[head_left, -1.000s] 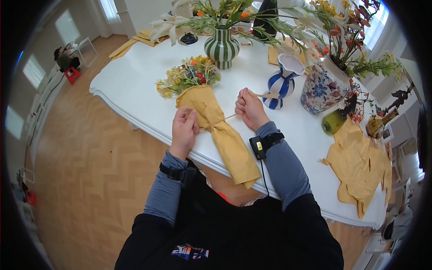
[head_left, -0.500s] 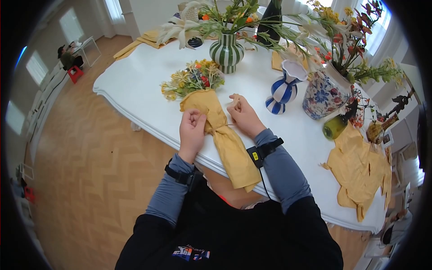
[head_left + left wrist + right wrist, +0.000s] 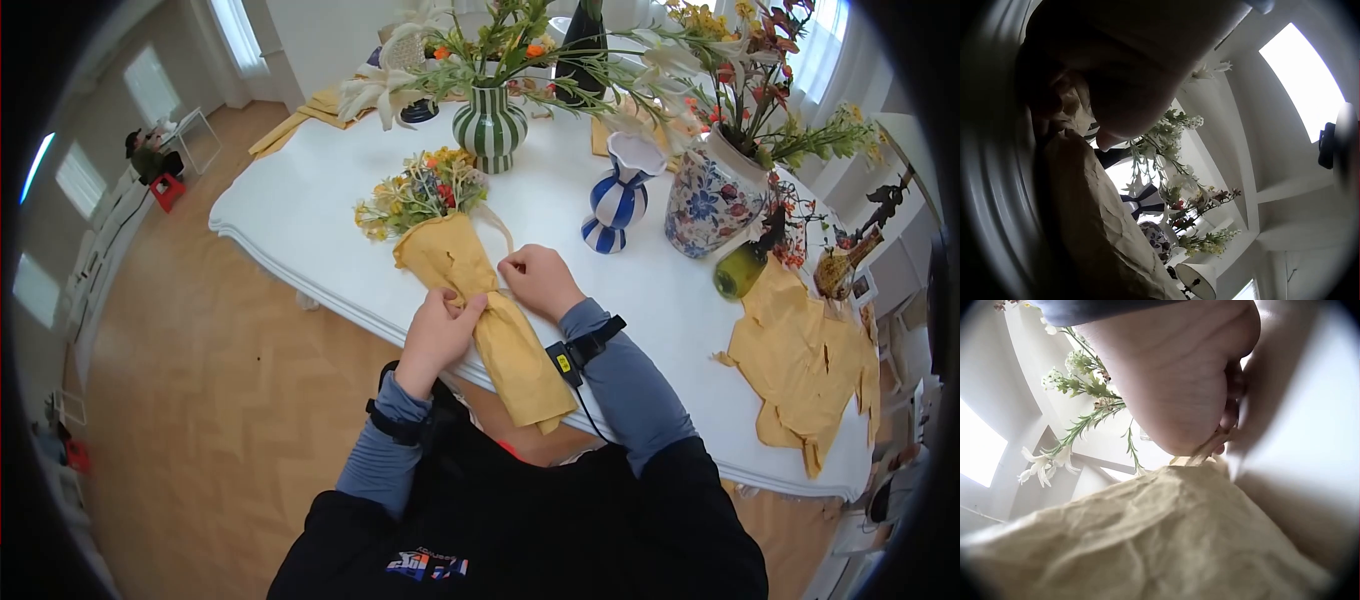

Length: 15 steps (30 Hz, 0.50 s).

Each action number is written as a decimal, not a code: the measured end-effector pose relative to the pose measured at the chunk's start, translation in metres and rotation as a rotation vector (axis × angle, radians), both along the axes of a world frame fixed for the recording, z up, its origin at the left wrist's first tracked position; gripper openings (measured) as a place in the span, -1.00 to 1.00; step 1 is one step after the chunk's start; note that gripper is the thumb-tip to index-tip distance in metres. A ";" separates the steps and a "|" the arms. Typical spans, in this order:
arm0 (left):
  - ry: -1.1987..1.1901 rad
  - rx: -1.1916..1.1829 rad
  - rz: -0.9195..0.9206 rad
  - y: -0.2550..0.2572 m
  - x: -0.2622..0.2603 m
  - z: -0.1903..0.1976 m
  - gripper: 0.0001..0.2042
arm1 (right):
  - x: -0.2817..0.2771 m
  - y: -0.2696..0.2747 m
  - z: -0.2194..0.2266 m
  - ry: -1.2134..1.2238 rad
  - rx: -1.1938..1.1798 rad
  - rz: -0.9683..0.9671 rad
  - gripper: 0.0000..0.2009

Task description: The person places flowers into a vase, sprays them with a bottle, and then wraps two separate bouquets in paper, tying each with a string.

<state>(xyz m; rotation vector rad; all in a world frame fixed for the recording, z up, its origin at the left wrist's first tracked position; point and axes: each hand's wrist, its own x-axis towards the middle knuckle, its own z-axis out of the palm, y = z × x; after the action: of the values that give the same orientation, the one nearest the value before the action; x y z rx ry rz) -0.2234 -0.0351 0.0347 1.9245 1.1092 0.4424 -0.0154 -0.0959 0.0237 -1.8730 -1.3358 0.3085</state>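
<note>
A bouquet of small yellow, red and blue flowers (image 3: 425,192) lies wrapped in yellow paper (image 3: 520,375), its lower end over the table's front edge. A narrow tan ribbon (image 3: 507,235) circles the wrap's pinched waist, and its loose end curves up beside the paper. My left hand (image 3: 440,335) pinches the wrap at that waist, thumb and fingers on the paper. Close on the waist's right side, my right hand (image 3: 543,282) is curled around the ribbon, which also shows between hand and paper in the right wrist view. In the left wrist view my left hand is dark.
Behind stand a green-striped vase (image 3: 490,130), a blue-and-white vase (image 3: 618,200) and a floral-patterned vase (image 3: 705,205). A green bottle (image 3: 737,275) lies to the right, near crumpled yellow paper (image 3: 795,365). Everything is on a white table (image 3: 300,215).
The left hand has moved down the wrap to its waist. My right hand, earlier pulling the ribbon out to the right, has come down and in beside the waist; the ribbon's end now loops upward.
</note>
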 end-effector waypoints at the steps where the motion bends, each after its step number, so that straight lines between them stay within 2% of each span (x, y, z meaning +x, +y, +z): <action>1: -0.001 0.004 0.004 0.003 0.003 -0.010 -0.41 | -0.005 -0.002 0.006 0.077 -0.158 0.071 -0.76; 2: -0.185 -0.119 -0.024 0.009 0.008 -0.029 -0.35 | -0.008 -0.002 0.006 0.078 -0.155 0.078 -0.76; 3: -0.369 -0.242 -0.051 0.009 0.011 -0.033 -0.28 | -0.010 -0.002 0.006 0.217 -0.182 0.132 -0.74; 4: -0.369 -0.237 -0.043 0.008 0.012 -0.038 -0.28 | -0.011 -0.003 0.005 0.356 -0.211 0.186 -0.71; 5: -0.367 -0.186 -0.040 0.006 0.015 -0.036 -0.23 | -0.009 0.000 -0.006 0.355 -0.208 0.193 -0.71; 7: -0.368 -0.130 -0.035 -0.001 0.018 -0.030 -0.18 | 0.000 0.007 -0.034 0.616 -0.072 0.367 -0.65; 8: -0.391 -0.132 -0.045 -0.006 0.018 -0.024 -0.17 | -0.002 0.006 -0.031 0.613 -0.070 0.371 -0.65; 10: -0.417 -0.128 -0.053 -0.010 0.016 -0.017 -0.16 | -0.004 0.002 -0.025 0.934 -0.065 0.453 -0.60; 13: -0.394 -0.105 0.001 -0.008 0.012 -0.018 -0.19 | -0.011 -0.001 -0.018 1.012 -0.026 0.489 -0.61; 15: -0.497 -0.158 0.058 0.005 0.011 -0.032 -0.24 | -0.015 -0.001 -0.016 0.978 -0.004 0.458 -0.64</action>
<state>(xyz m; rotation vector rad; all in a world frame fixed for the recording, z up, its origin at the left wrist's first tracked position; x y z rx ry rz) -0.2120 -0.0306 0.0025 1.5319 0.8438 0.7907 -0.0302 -0.0973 0.0073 -1.0930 -1.0087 1.2662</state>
